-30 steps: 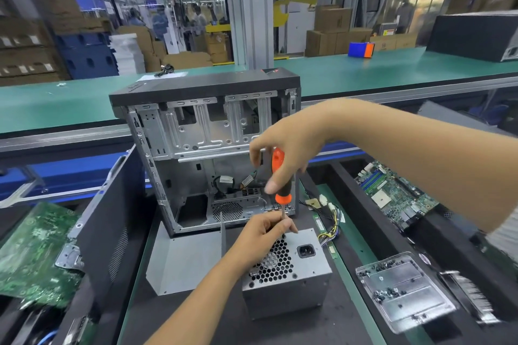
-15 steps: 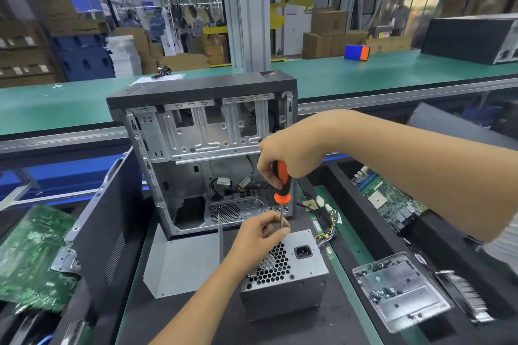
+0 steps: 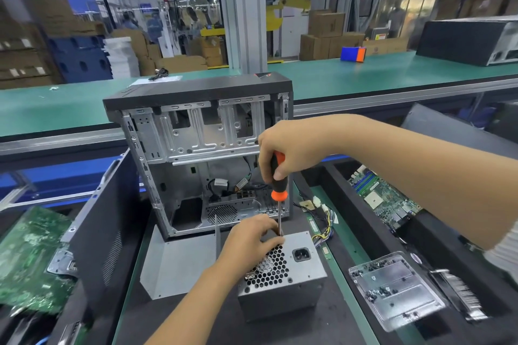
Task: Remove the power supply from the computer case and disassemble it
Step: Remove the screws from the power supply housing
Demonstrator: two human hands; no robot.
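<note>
Power supply (image 3: 291, 286) just before case (image 3: 201, 154)

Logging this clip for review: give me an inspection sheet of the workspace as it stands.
Surface: dark mat on the green bench.
Job's things: power supply out of the open computer case, standing in front of it; screwdriver upright, tip at the supply's top rear edge.
Clutter: loose metal panel, clear screw tray, circuit boards in side bins.
Hands: right hand grips the screwdriver handle; left hand rests on the supply, fingers at the shaft.
Cables: supply's wire bundle trailing right.
Surroundings: conveyor belt, cardboard boxes, distant people.
</note>
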